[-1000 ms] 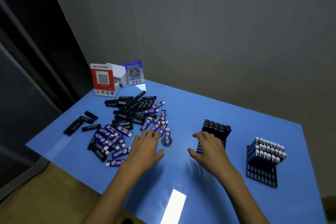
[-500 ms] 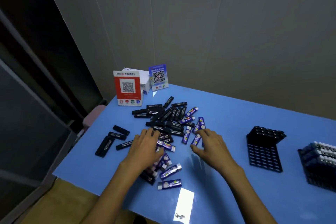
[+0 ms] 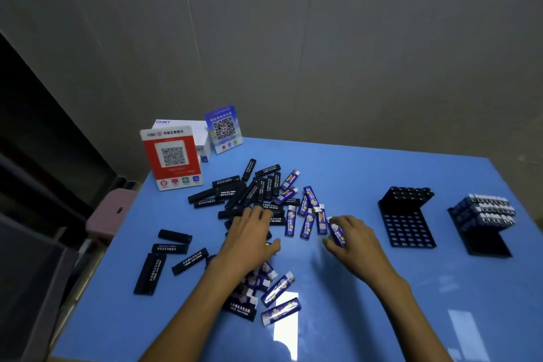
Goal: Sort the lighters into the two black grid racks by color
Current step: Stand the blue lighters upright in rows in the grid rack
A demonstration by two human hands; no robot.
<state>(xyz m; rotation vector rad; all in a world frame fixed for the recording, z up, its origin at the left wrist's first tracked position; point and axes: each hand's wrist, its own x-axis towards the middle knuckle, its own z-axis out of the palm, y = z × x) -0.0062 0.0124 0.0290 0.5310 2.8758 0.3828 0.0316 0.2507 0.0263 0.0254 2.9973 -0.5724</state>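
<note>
My right hand (image 3: 354, 239) pinches a small blue plastic lighter (image 3: 336, 233) left of the near-empty black grid rack (image 3: 407, 222) — light, stiff, probably slick, so mid-body grip — left hand (image 3: 249, 236) spread flat on the pile.

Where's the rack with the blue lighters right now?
Head view, far right of the blue table: the blue-lighter rack stands just right of the black-lighter rack.

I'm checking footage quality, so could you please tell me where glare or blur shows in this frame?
Head view: bright white glare patches lie on the blue table near its front edge; the right hand and blue lighter it grips look slightly soft; wide-angle distortion bends the edges.
</note>
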